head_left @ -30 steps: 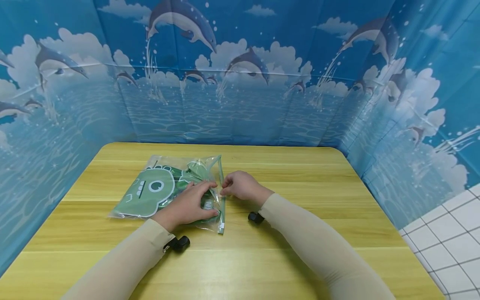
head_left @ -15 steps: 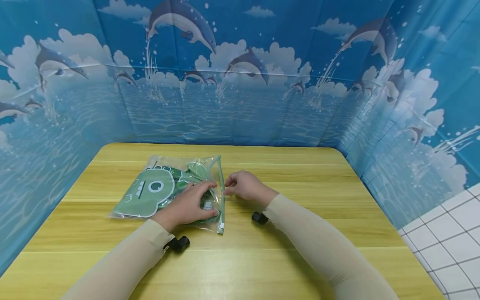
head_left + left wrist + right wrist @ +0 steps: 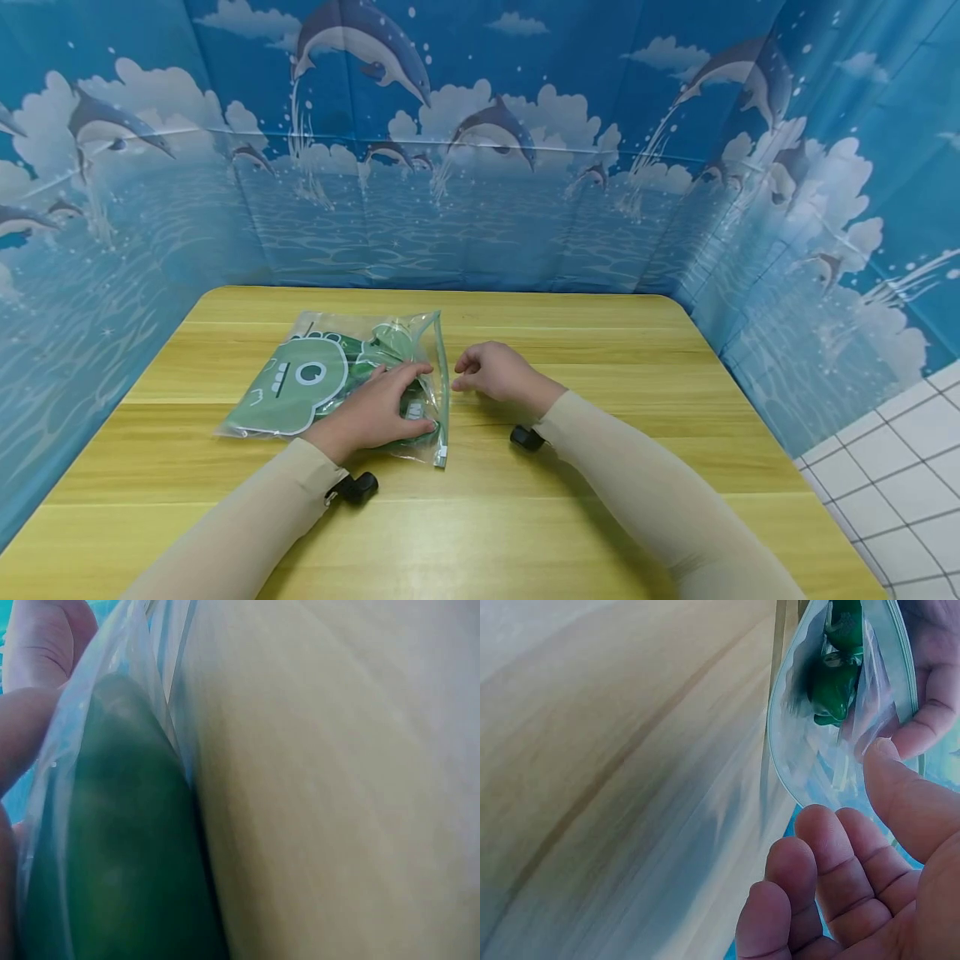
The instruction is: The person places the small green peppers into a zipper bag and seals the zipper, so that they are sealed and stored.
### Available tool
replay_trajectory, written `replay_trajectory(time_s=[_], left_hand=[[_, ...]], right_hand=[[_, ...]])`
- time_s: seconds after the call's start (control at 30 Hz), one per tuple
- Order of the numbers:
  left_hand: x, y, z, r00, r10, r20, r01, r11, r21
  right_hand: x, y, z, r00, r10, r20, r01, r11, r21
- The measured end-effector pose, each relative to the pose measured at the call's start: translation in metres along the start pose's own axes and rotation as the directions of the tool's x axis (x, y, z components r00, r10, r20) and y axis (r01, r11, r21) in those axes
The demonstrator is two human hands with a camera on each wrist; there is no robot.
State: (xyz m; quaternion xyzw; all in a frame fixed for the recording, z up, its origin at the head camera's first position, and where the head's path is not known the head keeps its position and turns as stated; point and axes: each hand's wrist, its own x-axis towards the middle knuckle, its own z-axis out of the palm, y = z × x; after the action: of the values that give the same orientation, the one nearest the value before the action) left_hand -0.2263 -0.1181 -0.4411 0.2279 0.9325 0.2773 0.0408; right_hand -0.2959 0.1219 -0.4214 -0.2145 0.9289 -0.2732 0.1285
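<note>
A clear zip bag (image 3: 296, 396) printed with a green cartoon dinosaur lies at the left of the table, its green zip edge (image 3: 443, 392) facing right. The left hand (image 3: 371, 408) rests on the bag close to that edge, fingers and thumb spread. Just right of the edge is the right hand (image 3: 495, 371), its fingers loosely bent with nothing between them. Its wrist view shows the bag's mouth (image 3: 780, 742) parted, with glossy green items (image 3: 832, 688) inside. A green bulge (image 3: 127, 817) fills the bag in the left wrist view.
A white slider (image 3: 442, 452) sits at the near end of the zip edge. The wooden table (image 3: 585, 333) backs onto a blue dolphin curtain (image 3: 480, 208). White tiles (image 3: 892, 475) show past the right edge. Black wrist cameras (image 3: 527, 438) hang below both sleeves.
The right hand has left the zip edge and drawn a little to the right. The left hand and the bag have stayed in place.
</note>
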Motion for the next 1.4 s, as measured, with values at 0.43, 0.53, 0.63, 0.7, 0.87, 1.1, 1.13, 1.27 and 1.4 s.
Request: replay_trajectory(time_s=[0.43, 0.53, 0.63, 0.7, 0.87, 1.1, 1.13, 1.27, 1.4], left_hand=[[0.000, 0.000, 0.001, 1.000, -0.006, 0.004, 0.006, 1.000, 0.007], [0.001, 0.000, 0.001, 1.000, -0.007, 0.004, 0.007, 1.000, 0.009], [0.001, 0.000, 0.001, 1.000, -0.009, 0.005, 0.009, 1.000, 0.010], [0.001, 0.000, 0.001, 1.000, -0.010, 0.005, 0.010, 1.000, 0.009], [0.000, 0.000, 0.001, 1.000, -0.008, 0.002, 0.008, 1.000, 0.009], [0.000, 0.000, 0.000, 1.000, -0.007, -0.003, 0.007, 1.000, 0.000], [-0.001, 0.000, 0.000, 1.000, -0.006, -0.003, 0.006, 1.000, -0.005], [-0.002, 0.000, 0.000, 1.000, 0.000, -0.008, -0.001, 1.000, -0.016], [-0.003, 0.000, 0.000, 1.000, 0.012, -0.020, -0.012, 1.000, -0.006]], right_hand=[[-0.006, 0.002, -0.002, 1.000, 0.016, 0.005, -0.016, 0.999, 0.035], [-0.008, 0.002, -0.002, 1.000, 0.019, 0.007, -0.020, 0.999, 0.038], [-0.010, 0.001, -0.002, 1.000, 0.020, 0.006, -0.021, 0.999, 0.044], [-0.011, 0.001, -0.002, 1.000, 0.018, 0.002, -0.018, 0.999, 0.045], [-0.014, 0.001, -0.002, 1.000, 0.015, -0.004, -0.014, 0.999, 0.046], [-0.020, -0.002, -0.001, 1.000, -0.001, 0.000, 0.001, 0.998, 0.060], [-0.021, -0.003, -0.002, 1.000, -0.004, -0.001, 0.004, 0.998, 0.062], [-0.024, -0.005, -0.002, 1.000, -0.016, 0.001, 0.016, 0.998, 0.066], [-0.027, -0.007, -0.002, 1.000, -0.018, -0.002, 0.018, 0.998, 0.057]])
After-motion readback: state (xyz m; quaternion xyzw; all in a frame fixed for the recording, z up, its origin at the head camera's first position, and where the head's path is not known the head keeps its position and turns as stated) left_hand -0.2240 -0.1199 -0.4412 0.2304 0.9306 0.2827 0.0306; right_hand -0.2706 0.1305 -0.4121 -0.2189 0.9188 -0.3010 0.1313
